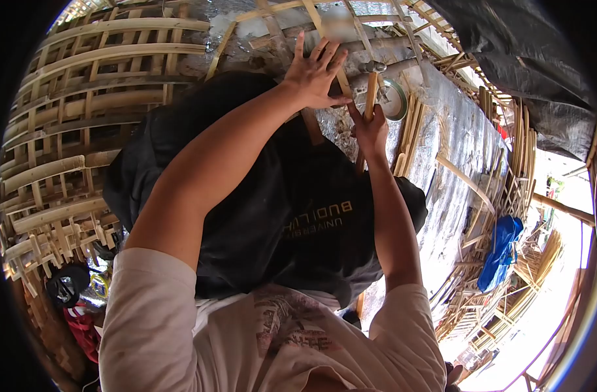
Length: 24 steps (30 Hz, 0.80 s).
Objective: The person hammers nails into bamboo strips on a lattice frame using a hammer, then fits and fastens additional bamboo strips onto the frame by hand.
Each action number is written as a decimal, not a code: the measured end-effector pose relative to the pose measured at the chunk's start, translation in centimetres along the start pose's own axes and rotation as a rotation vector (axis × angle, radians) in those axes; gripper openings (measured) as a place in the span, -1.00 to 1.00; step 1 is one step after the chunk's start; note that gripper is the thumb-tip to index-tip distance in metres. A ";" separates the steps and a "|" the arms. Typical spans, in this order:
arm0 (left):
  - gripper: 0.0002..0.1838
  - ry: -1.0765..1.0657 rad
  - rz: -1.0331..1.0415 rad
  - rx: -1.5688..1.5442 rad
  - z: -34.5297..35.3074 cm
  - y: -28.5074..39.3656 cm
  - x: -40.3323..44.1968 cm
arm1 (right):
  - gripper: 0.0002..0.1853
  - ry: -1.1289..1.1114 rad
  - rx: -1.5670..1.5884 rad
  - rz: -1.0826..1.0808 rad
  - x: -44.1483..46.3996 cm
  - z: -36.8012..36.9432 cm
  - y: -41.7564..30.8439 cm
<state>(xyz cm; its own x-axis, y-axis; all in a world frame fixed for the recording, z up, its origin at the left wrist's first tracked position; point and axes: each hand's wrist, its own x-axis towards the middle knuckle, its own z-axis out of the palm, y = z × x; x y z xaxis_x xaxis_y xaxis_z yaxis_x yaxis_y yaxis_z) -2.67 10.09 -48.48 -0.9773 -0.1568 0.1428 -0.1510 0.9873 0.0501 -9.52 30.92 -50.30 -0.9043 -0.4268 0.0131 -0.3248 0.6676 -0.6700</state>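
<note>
My left hand (316, 73) lies with fingers spread over thin bamboo strips (313, 14) of a lattice in front of me, and it holds nothing. Close beside it, my right hand (370, 132) is wrapped round the wooden handle of a hammer (373, 88). The hammer's metal head points away from me, near the crossing strips. Just right of the hammer is a round, greenish-rimmed dish or lid (395, 100), partly hidden. A black cloth or jacket (246, 215) with gold lettering covers my lap under both forearms.
Woven bamboo panels (102, 62) stand on the left. Silvery sheeting (435, 163) spreads to the right, with bamboo slats (411, 134) on it. A blue cloth or bag (501, 251) lies farther right among bamboo pieces. Black plastic sheeting (507, 46) hangs at upper right.
</note>
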 end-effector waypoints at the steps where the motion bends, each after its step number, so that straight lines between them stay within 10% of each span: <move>1: 0.19 -0.006 -0.004 0.003 0.0 0.1 0.0 | -0.44 -0.002 0.004 0.008 0.1 0.1 0.1; 24: 0.35 -0.113 -0.083 0.035 -1.1 -1.5 0.3 | -0.51 -0.036 0.004 0.030 0.0 0.0 0.3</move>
<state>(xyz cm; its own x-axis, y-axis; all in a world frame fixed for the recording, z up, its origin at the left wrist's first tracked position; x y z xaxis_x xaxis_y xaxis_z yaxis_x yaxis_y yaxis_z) -2.57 8.55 -47.43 -0.9715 -0.2356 0.0268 -0.2350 0.9717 0.0224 -9.62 31.07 -50.50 -0.9028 -0.4288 -0.0337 -0.2967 0.6777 -0.6728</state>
